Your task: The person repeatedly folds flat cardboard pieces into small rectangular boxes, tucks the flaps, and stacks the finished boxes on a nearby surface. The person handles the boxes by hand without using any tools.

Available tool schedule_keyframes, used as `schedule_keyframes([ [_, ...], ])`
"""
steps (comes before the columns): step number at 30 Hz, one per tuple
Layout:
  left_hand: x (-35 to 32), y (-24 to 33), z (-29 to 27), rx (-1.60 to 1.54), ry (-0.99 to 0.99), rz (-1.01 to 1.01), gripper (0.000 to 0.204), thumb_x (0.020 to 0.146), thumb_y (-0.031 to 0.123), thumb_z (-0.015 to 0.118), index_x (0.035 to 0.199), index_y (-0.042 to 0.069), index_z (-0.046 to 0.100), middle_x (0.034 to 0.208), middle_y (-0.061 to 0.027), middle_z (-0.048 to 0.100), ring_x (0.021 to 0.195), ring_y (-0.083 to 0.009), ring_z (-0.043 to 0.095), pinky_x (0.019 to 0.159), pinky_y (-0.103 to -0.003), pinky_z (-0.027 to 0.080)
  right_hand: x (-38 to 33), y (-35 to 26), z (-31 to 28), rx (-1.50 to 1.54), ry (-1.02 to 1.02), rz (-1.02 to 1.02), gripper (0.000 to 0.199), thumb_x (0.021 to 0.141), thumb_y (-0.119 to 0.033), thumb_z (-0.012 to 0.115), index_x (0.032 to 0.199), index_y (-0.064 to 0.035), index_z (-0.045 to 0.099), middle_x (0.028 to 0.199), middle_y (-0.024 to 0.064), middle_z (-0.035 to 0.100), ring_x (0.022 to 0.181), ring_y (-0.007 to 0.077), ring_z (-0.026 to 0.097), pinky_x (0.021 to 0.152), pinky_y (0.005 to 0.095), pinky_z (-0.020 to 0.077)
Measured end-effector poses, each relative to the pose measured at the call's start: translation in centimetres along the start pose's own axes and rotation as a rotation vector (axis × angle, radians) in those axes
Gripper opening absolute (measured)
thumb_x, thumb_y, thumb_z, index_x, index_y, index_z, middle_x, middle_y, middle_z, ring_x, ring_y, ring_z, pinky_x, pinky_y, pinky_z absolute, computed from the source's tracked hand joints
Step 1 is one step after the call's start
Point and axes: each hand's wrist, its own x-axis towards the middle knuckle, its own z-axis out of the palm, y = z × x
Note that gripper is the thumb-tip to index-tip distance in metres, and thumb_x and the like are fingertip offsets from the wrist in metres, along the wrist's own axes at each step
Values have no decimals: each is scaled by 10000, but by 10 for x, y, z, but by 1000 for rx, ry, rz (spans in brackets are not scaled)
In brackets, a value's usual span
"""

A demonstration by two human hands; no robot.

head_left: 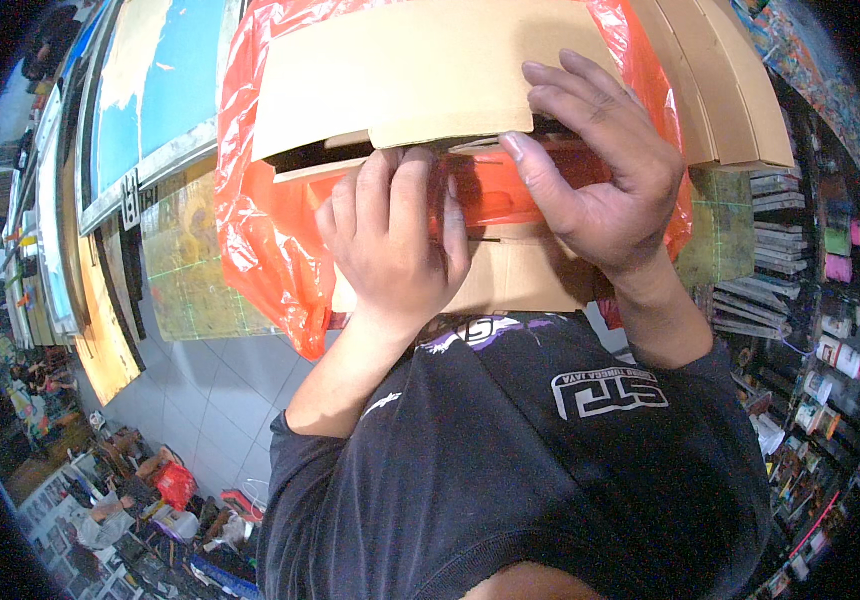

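Note:
A flat brown cardboard box (420, 70) sits partly inside an orange plastic bag (270, 230), held up in front of my chest. My left hand (390, 240) is curled over the box's near edge, fingers pressing the orange plastic against the cardboard. My right hand (600, 170) grips the upper cardboard flap, thumb under its edge and fingers spread on top. Between the flaps a dark gap shows; what is inside is hidden. My black T-shirt (520, 450) fills the lower part of the view.
A green gridded cutting mat (190, 260) lies behind the bag at left. Painted canvases (150, 80) lean along the left. More flat cardboard (730, 90) is stacked at upper right, beside shelves of small goods (810, 300). Grey floor tiles (210, 390) and clutter (150, 500) lie lower left.

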Motion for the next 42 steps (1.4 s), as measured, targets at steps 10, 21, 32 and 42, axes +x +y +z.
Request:
schedule_keyframes([
  [10, 0, -3, -4, 157, -41, -2, 347, 749, 215, 630, 1051, 53, 573, 1073, -124, 566, 954, -307, 523, 806, -410, 364, 2, -7, -2, 13, -56, 14, 289, 674, -82, 744, 935, 17, 667, 1017, 166, 678, 1041, 327, 620, 947, 400, 458],
  [21, 9, 5, -15, 166, -88, -47, 380, 716, 185, 647, 1047, 27, 550, 1069, -165, 551, 960, -351, 511, 829, -433, 375, -3, -5, 4, -20, -19, 31, 305, 634, -199, 792, 886, -72, 677, 1025, 82, 684, 1040, 292, 616, 904, 432, 424],
  [32, 3, -6, -12, 115, -117, -37, 530, 640, 227, 655, 1126, 50, 539, 1115, -148, 543, 990, -302, 500, 828, -423, 344, -2, -10, 0, -4, -48, 24, 309, 653, -82, 765, 930, 10, 665, 1029, 154, 677, 1043, 327, 620, 914, 391, 473],
  [42, 13, 4, -27, 216, -281, -50, 528, 623, 240, 679, 1121, 96, 580, 1126, -112, 534, 995, -301, 484, 834, -436, 351, -3, -7, 2, -4, -48, 25, 302, 661, -121, 755, 924, -9, 656, 1035, 142, 674, 1050, 337, 610, 914, 411, 453],
])
